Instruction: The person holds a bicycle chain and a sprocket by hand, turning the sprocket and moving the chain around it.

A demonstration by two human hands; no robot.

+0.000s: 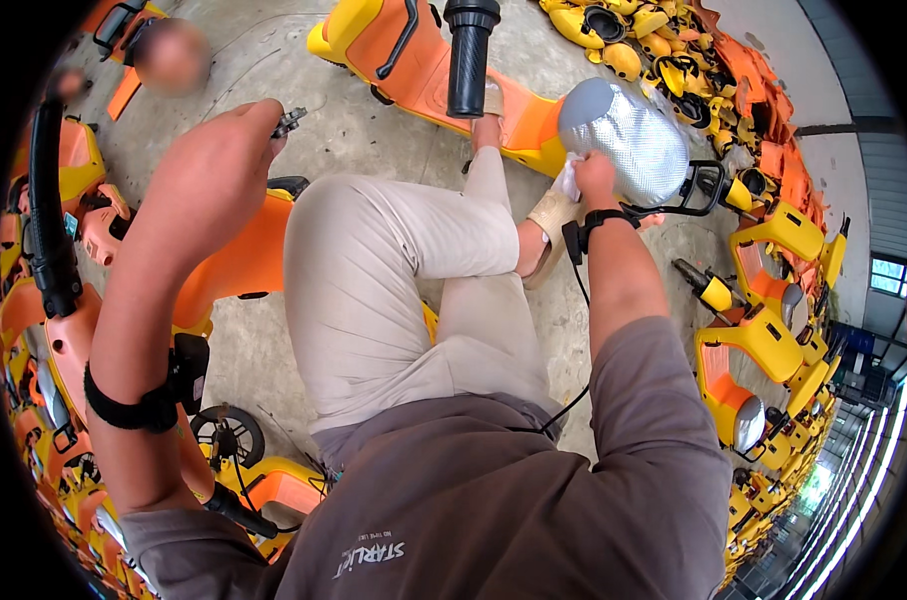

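My left hand (214,165) is raised at the upper left, its fingers closed on a small dark metal part (290,123) with a jagged outline; I cannot make out its exact kind. Farther right, my right hand (598,180) pinches a crumpled white wad (570,180), either cloth or thin plastic. Just beside that hand is a seat wrapped in silver film (632,140), with a grey end, on an orange and yellow scooter (434,75). Below the white wad is my tan sandal (551,225), on a foot crossed over the other leg.
A black handlebar grip (469,65) juts in at the top centre, and a black handlebar (49,200) rises at the left. Yellow scooters (764,340) crowd the right side. Loose yellow and orange panels (674,70) are piled along the wall. Another person (172,57) is at upper left.
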